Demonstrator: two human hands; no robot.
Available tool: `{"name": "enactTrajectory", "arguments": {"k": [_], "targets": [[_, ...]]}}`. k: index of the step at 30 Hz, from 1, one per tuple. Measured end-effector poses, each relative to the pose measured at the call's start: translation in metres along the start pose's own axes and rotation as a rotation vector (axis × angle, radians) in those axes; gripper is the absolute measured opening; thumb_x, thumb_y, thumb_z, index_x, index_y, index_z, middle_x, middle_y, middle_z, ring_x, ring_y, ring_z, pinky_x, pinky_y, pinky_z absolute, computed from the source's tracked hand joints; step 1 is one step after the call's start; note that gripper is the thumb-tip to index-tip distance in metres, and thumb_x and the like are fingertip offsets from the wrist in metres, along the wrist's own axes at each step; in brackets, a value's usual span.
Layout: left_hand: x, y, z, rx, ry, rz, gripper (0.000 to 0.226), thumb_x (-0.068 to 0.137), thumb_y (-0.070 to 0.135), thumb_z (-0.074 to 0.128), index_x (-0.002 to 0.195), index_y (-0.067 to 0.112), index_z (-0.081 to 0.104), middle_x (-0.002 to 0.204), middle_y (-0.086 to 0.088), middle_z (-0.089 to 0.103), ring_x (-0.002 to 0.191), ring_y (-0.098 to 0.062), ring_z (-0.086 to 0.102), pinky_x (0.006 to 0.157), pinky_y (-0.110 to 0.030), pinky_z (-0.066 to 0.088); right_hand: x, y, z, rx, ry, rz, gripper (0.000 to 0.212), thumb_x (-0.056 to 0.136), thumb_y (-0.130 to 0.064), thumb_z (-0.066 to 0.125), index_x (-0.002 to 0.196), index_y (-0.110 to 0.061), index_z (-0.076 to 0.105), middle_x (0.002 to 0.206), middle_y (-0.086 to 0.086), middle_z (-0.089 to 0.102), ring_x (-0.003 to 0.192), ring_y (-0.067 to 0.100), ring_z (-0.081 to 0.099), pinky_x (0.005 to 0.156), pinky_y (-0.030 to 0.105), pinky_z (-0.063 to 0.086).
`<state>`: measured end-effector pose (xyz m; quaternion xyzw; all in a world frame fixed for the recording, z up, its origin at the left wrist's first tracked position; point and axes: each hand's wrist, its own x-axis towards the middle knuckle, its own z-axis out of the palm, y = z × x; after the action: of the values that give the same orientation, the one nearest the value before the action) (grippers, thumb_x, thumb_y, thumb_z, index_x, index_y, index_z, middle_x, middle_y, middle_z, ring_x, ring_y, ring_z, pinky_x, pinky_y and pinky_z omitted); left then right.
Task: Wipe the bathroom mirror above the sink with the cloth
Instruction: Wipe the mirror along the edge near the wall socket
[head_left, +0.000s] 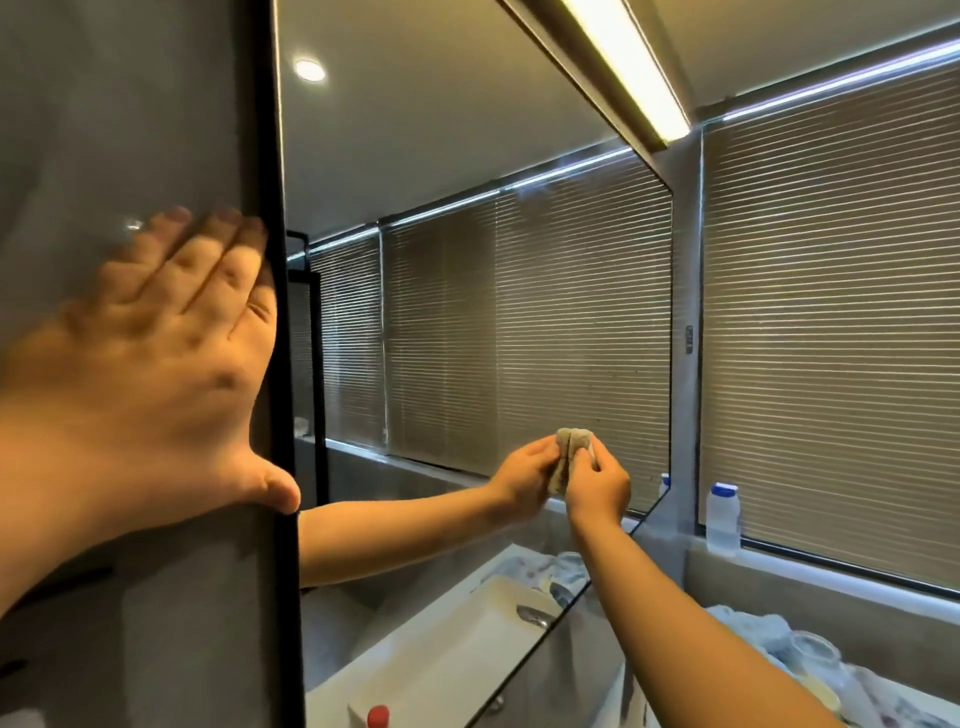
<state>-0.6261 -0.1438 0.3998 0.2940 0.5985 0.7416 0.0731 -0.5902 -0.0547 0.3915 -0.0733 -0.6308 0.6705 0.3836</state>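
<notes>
— Where's the cloth (571, 457) now?

— Bunched in the fingers (597, 465) of the right hand (597, 486), which are curled round it and press it flat to the mirror (467, 260). It sits low on the glass, toward the far right corner, just above the bottom edge.

— So which way is there left to wipe?

— Left and up, I'd say. Nearly all the glass lies on that side of the cloth; to the right only a narrow strip remains before the edge.

— And the other hand?

— The left hand (150, 374) is nearer to us, fingers straight and together, palm flat on the grey panel (104, 104) beside the mirror's black frame (275, 312). It braces, well apart from the cloth.

— Could it take over?

— Hardly. The right arm alone reaches that corner.
</notes>
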Motion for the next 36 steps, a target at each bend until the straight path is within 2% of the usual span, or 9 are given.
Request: {"name": "enactTrajectory", "arguments": {"k": [3,8,12,16,18,22,26,30,36], "targets": [[0.009,-0.011,0.004,0.052,0.050,0.043,0.030,0.104,0.021,0.036,0.109,0.005,0.061,0.053,-0.002,0.049,0.052,-0.012,0.045,0.054,-0.023,0.038,0.006,0.012,0.000,0.040,0.019,0.035,0.033,0.099,-0.025,0.057,0.131,-0.020,0.065,0.128,0.000,0.067,0.118,0.023,0.062,0.099,0.039,0.052],[0.011,-0.071,0.005,0.119,0.012,-0.110,0.039,0.090,0.042,0.060,0.089,0.003,0.057,0.063,-0.012,0.046,0.064,-0.019,0.047,0.060,-0.026,0.042,-0.008,0.055,-0.018,-0.019,0.070,0.249,0.034,0.101,-0.026,0.054,0.133,-0.019,0.064,0.129,0.008,0.066,0.112,0.032,0.062,0.095,0.038,0.051],[-0.003,-0.078,0.010,0.152,0.023,-0.210,0.021,0.096,0.016,0.049,0.079,0.007,0.058,0.056,-0.001,0.055,0.050,-0.008,0.051,0.049,-0.018,0.041,-0.012,0.074,-0.021,-0.072,0.080,0.303,0.033,0.101,-0.027,0.052,0.129,-0.015,0.066,0.126,0.012,0.067,0.108,0.035,0.063,0.094,0.041,0.051],[0.001,-0.057,0.010,0.122,0.009,-0.194,0.020,0.079,0.023,0.061,0.090,0.006,0.058,0.076,-0.013,0.052,0.063,-0.013,0.053,0.056,-0.022,0.044,-0.005,0.056,-0.010,-0.040,0.107,0.300,0.026,0.099,-0.023,0.053,0.116,-0.017,0.072,0.115,0.011,0.072,0.097,0.032,0.065,0.091,0.041,0.053],[0.006,-0.042,0.012,0.071,0.010,-0.172,0.022,0.090,0.025,0.057,0.102,0.007,0.062,0.086,-0.016,0.056,0.074,-0.018,0.056,0.061,-0.025,0.049,-0.002,0.039,-0.007,-0.006,0.110,0.248,0.025,0.099,-0.023,0.053,0.114,-0.020,0.073,0.114,0.008,0.072,0.096,0.028,0.064,0.089,0.037,0.052],[0.020,-0.015,0.008,0.003,0.051,-0.056,0.039,0.090,0.035,0.062,0.113,0.003,0.065,0.109,-0.021,0.057,0.101,-0.030,0.052,0.090,-0.040,0.042,0.005,0.002,-0.003,-0.007,0.108,0.139,0.028,0.099,-0.023,0.055,0.122,-0.017,0.070,0.118,0.010,0.070,0.105,0.031,0.063,0.084,0.031,0.047],[0.018,-0.013,0.015,-0.009,0.039,-0.040,0.032,0.098,0.036,0.050,0.093,0.007,0.064,0.061,-0.007,0.055,0.065,-0.018,0.054,0.068,-0.028,0.044,0.009,0.005,-0.005,0.060,0.085,0.129,0.029,0.098,-0.030,0.059,0.123,-0.022,0.070,0.117,0.005,0.071,0.097,0.022,0.062,0.088,0.036,0.053],[0.013,-0.035,0.016,0.088,0.055,-0.088,0.037,0.090,0.047,0.060,0.083,0.011,0.064,0.061,-0.010,0.044,0.065,-0.022,0.045,0.065,-0.030,0.040,0.009,0.032,-0.008,0.027,0.113,0.195,0.029,0.098,-0.034,0.059,0.123,-0.023,0.070,0.116,0.005,0.071,0.102,0.027,0.064,0.095,0.043,0.053],[-0.030,-0.067,0.018,0.075,0.054,-0.322,0.031,0.090,0.009,0.048,0.065,0.014,0.066,0.068,-0.007,0.060,0.066,-0.015,0.058,0.064,-0.024,0.050,-0.022,0.070,-0.019,-0.068,0.132,0.369,0.031,0.101,-0.023,0.052,0.118,-0.002,0.068,0.115,0.020,0.067,0.101,0.038,0.062,0.087,0.039,0.047]]}}
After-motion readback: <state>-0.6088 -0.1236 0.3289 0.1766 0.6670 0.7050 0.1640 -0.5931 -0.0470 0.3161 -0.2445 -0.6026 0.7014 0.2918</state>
